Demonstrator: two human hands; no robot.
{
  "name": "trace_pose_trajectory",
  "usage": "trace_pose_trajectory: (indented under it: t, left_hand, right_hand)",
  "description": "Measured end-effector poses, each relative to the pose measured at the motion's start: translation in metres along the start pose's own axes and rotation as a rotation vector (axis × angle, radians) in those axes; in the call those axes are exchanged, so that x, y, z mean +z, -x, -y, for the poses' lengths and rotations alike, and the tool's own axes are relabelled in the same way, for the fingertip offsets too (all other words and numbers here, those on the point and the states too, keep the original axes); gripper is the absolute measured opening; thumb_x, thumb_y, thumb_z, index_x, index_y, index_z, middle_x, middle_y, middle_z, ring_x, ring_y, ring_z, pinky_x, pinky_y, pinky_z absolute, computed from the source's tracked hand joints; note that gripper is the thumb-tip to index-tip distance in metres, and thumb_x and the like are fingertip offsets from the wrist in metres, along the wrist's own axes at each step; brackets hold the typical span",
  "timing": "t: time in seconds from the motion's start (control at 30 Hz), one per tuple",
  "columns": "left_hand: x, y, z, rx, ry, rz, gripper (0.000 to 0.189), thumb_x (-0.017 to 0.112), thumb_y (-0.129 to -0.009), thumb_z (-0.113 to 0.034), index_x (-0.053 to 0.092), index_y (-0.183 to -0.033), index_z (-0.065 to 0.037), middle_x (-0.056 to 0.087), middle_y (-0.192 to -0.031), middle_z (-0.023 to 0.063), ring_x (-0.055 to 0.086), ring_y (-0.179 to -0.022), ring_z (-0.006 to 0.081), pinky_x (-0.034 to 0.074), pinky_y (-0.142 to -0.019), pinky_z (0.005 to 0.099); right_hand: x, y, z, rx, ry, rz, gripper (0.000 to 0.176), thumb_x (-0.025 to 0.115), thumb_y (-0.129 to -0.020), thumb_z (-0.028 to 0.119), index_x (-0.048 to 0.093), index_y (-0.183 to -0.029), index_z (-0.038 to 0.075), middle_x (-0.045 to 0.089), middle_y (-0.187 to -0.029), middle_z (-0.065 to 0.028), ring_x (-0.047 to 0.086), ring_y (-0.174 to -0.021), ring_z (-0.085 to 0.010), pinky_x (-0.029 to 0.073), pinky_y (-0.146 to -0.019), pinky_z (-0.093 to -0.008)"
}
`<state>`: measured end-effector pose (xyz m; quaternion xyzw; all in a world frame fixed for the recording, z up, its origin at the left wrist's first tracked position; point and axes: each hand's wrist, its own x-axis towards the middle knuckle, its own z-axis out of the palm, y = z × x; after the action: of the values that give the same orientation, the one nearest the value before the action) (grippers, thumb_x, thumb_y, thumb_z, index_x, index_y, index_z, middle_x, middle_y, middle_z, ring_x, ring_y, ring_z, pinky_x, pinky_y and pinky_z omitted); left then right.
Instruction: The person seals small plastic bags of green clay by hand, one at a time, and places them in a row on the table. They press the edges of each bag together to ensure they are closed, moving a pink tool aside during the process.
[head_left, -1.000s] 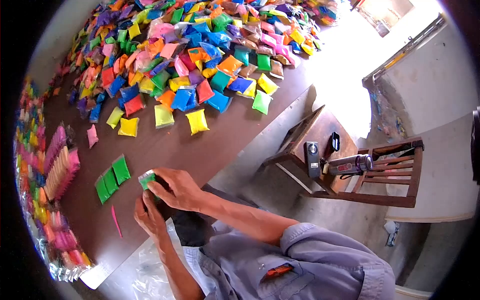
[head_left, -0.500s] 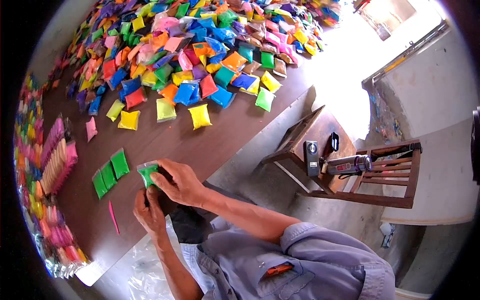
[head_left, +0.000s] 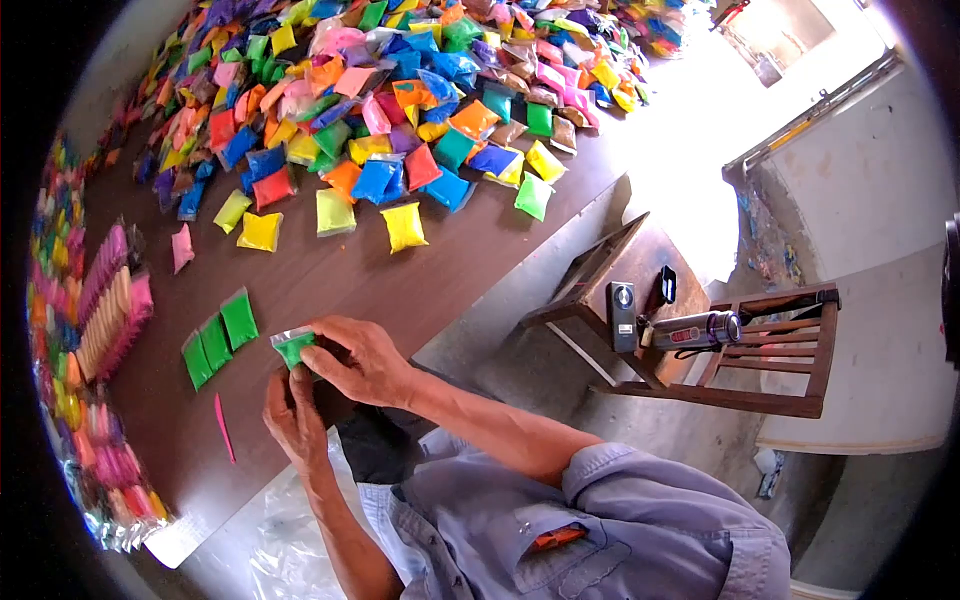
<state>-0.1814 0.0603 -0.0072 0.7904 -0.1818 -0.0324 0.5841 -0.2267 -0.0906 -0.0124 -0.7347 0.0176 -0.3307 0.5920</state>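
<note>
A small clear bag of green filling [head_left: 292, 346] is pinched between my two hands above the table's near edge. My right hand [head_left: 357, 362] grips its near side with thumb and fingers. From below, my left hand [head_left: 296, 412] holds the bottom of the bag with its fingertips. Just beyond my hands, several filled green bags [head_left: 216, 343] lie in a row on the brown table [head_left: 330, 280]. A thin pink plastic stick [head_left: 223, 428] rests on the tabletop left of my left hand.
A large heap of coloured bags [head_left: 400, 90] covers the far table. Bundled pink and tan packs [head_left: 115, 310] line the left side. To the right stand a small wooden table [head_left: 640, 255] with a flask [head_left: 695, 331] and black device [head_left: 622, 315], and a wooden chair [head_left: 780, 365].
The view has shifted slightly. Both hands keep hold of the green bag, with only a small shift of the fingers and bag.
</note>
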Motion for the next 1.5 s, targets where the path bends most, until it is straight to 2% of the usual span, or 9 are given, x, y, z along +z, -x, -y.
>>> trace_pose_trajectory:
  t: [0.2,0.27,0.5,0.7,0.73,0.97,1.1,1.23,1.5]
  left_hand:
    - [-0.009,0.0,0.002,0.012,-0.156,0.025,0.027,0.062,-0.108,-0.025,0.069,-0.11,0.001,0.062,-0.081,0.0045,0.051,-0.076,0.0117,0.043,-0.066,0.0312]
    - [-0.009,-0.001,-0.007,-0.039,-0.103,0.065,0.033,0.06,-0.109,-0.027,0.071,-0.118,0.003,0.069,-0.097,0.0045,0.058,-0.087,0.0121,0.048,-0.076,0.0309]
    - [-0.007,-0.002,0.004,-0.079,0.052,-0.019,0.03,0.062,-0.108,-0.024,0.073,-0.116,0.002,0.068,-0.096,0.0044,0.058,-0.087,0.0118,0.048,-0.076,0.0298]
    - [-0.007,0.0,0.004,-0.048,0.003,-0.099,0.02,0.065,-0.104,-0.018,0.07,-0.097,0.0,0.064,-0.086,0.0,0.053,-0.081,0.0097,0.046,-0.072,0.0286]
    - [-0.004,0.0,0.003,-0.038,0.063,-0.126,0.019,0.065,-0.104,-0.017,0.07,-0.098,0.0,0.063,-0.087,-0.0011,0.053,-0.081,0.0087,0.045,-0.071,0.0277]
    - [-0.005,-0.001,-0.004,-0.08,0.186,-0.139,0.024,0.067,-0.105,-0.021,0.071,-0.1,0.003,0.058,-0.08,-0.005,0.047,-0.074,0.0053,0.04,-0.065,0.0248]
    - [-0.01,0.0,-0.003,-0.14,0.17,-0.102,0.027,0.066,-0.106,-0.024,0.072,-0.101,0.001,0.063,-0.085,-0.0032,0.051,-0.08,0.0063,0.043,-0.071,0.0251]
    - [-0.006,-0.001,-0.007,-0.1,0.262,-0.125,0.025,0.066,-0.106,-0.022,0.071,-0.099,0.002,0.054,-0.077,-0.0075,0.041,-0.07,0.003,0.032,-0.061,0.0232]
    - [-0.01,-0.001,-0.005,-0.115,0.261,-0.039,0.017,0.07,-0.102,-0.012,0.072,-0.107,0.004,0.061,-0.082,-0.0049,0.049,-0.077,0.0031,0.039,-0.066,0.0212]
  right_hand:
    - [-0.003,0.0,0.004,0.2,0.003,0.088,0.022,0.066,-0.1,0.016,0.069,-0.114,-0.001,0.069,-0.095,-0.0184,0.068,-0.08,-0.0327,0.054,-0.071,-0.0384]
    - [-0.002,0.0,0.005,0.211,-0.038,0.048,0.02,0.066,-0.099,0.015,0.07,-0.112,0.0,0.068,-0.092,-0.0182,0.067,-0.08,-0.0338,0.053,-0.07,-0.0388]
    - [0.001,0.002,-0.002,0.042,0.045,0.105,0.018,0.068,-0.096,0.011,0.071,-0.111,0.001,0.068,-0.093,-0.0178,0.068,-0.082,-0.0353,0.053,-0.07,-0.0397]
    - [0.004,0.004,0.001,0.214,0.035,-0.051,0.015,0.074,-0.095,0.012,0.074,-0.107,0.003,0.07,-0.093,-0.0067,0.068,-0.081,-0.013,0.055,-0.072,-0.0285]
    - [0.003,0.003,0.0,0.204,0.023,-0.068,0.012,0.074,-0.094,0.012,0.075,-0.103,0.004,0.07,-0.09,-0.0095,0.068,-0.078,-0.0193,0.054,-0.069,-0.0325]
    - [0.0,0.002,0.012,0.346,-0.027,-0.078,0.015,0.067,-0.102,0.014,0.072,-0.099,0.0,0.069,-0.082,-0.0088,0.064,-0.071,-0.0147,0.051,-0.065,-0.0304]
    - [0.0,0.003,0.01,0.328,0.025,-0.037,0.019,0.06,-0.105,0.013,0.07,-0.099,-0.001,0.067,-0.077,-0.0102,0.062,-0.068,-0.0166,0.051,-0.064,-0.0312]
    - [-0.001,0.001,0.017,0.219,0.054,0.058,0.014,0.061,-0.1,0.011,0.068,-0.102,-0.001,0.068,-0.086,-0.0158,0.066,-0.072,-0.0258,0.052,-0.066,-0.0351]
    - [-0.001,0.001,0.011,0.118,0.163,0.164,0.02,0.069,-0.093,0.017,0.067,-0.101,-0.001,0.066,-0.089,-0.0159,0.066,-0.073,-0.0318,0.053,-0.066,-0.0393]
